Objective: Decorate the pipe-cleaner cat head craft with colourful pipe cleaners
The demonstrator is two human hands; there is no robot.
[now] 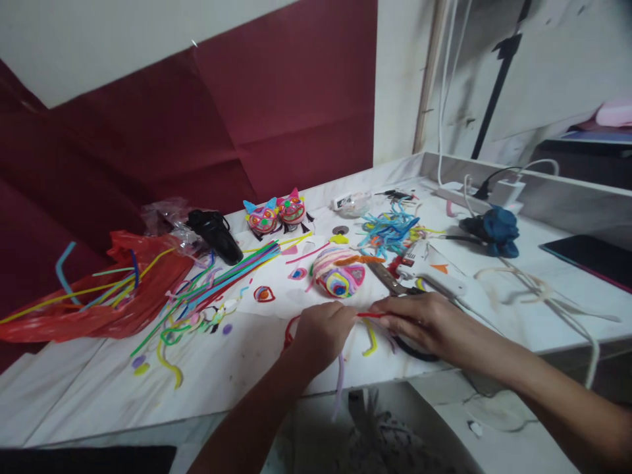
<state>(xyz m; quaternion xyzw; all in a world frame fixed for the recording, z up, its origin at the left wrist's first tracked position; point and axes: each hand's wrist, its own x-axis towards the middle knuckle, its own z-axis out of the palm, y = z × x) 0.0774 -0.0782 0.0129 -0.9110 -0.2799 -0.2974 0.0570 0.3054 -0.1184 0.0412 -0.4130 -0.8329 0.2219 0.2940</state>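
Note:
A red pipe cleaner [369,315] runs between my two hands near the table's front edge. My left hand [323,329] is closed on it, and a red loop shows at that hand's left side. My right hand [419,322] pinches its other end between thumb and fingers. Just beyond the hands sits a round craft head [338,271] wound from colourful pipe cleaners, with a ringed eye. Scissors [390,280] lie beside it, their handles partly hidden under my right hand. Loose eye-shaped pieces [264,293] rest on white paper to the left.
Two finished cat-like heads [276,214] stand at the back. Bundled pipe cleaners [232,276] and a red plastic bag [148,289] lie left. A blue tangle [390,229], a glue gun [439,280], cables [543,289] and a phone [592,263] are at right.

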